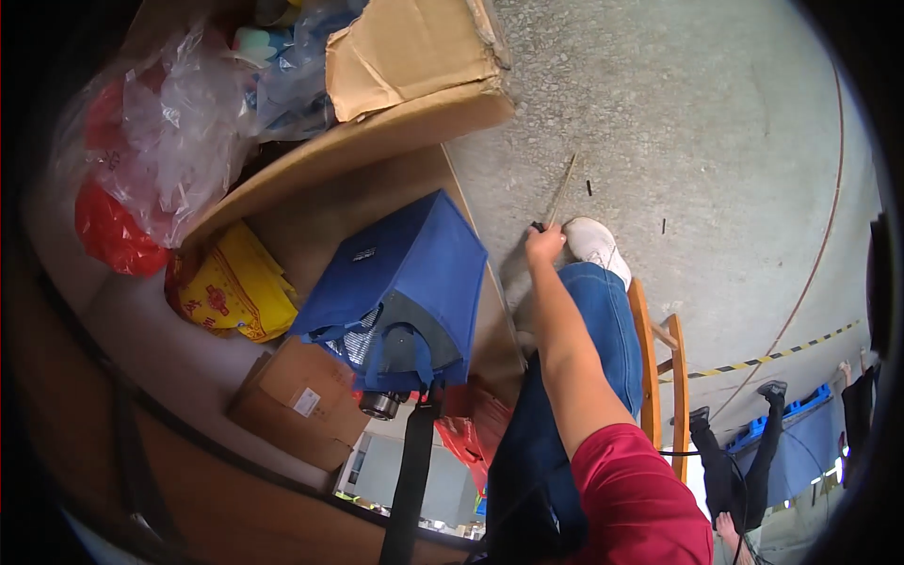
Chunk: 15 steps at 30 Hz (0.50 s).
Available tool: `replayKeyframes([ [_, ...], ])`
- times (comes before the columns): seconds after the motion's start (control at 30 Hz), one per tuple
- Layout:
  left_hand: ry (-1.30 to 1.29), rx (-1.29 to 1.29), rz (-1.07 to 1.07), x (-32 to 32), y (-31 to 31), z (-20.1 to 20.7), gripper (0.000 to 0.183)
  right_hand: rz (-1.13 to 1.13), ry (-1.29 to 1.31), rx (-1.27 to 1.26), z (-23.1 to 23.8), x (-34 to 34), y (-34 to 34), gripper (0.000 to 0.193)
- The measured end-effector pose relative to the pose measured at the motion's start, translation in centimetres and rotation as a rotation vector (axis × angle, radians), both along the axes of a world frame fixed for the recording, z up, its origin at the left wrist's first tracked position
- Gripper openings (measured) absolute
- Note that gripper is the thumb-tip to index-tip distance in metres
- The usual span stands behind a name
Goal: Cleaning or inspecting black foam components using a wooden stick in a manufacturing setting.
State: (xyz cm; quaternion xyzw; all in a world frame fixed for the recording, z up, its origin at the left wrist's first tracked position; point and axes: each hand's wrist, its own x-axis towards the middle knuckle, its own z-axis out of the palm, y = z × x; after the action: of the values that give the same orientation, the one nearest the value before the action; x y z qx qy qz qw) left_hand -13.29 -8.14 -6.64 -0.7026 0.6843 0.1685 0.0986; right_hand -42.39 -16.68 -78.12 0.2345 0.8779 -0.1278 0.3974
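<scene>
Near the frame's centre, the right hand (544, 243) is gripping a thin stick (562, 191), angling it away over the concrete floor (697, 122) beside a white shoe (593, 241); the left hand is not showing.

A grey speckled concrete floor (697, 122) lies beside a curved wooden table (358, 188) and an orange wooden chair (659, 377).
</scene>
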Motion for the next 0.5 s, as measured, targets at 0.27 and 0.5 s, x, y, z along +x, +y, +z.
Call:
replayKeyframes([
  [0.27,0.085,0.135,0.214,1.5,2.8,5.0,0.010,-0.391,-0.425,-0.608,7.7,-10.9,2.5,0.021],
  [0.5,0.265,0.234,-0.087,-16.5,-6.6,2.8,0.028,-0.462,-0.411,-0.909,33.4,-24.0,1.6,0.020],
])
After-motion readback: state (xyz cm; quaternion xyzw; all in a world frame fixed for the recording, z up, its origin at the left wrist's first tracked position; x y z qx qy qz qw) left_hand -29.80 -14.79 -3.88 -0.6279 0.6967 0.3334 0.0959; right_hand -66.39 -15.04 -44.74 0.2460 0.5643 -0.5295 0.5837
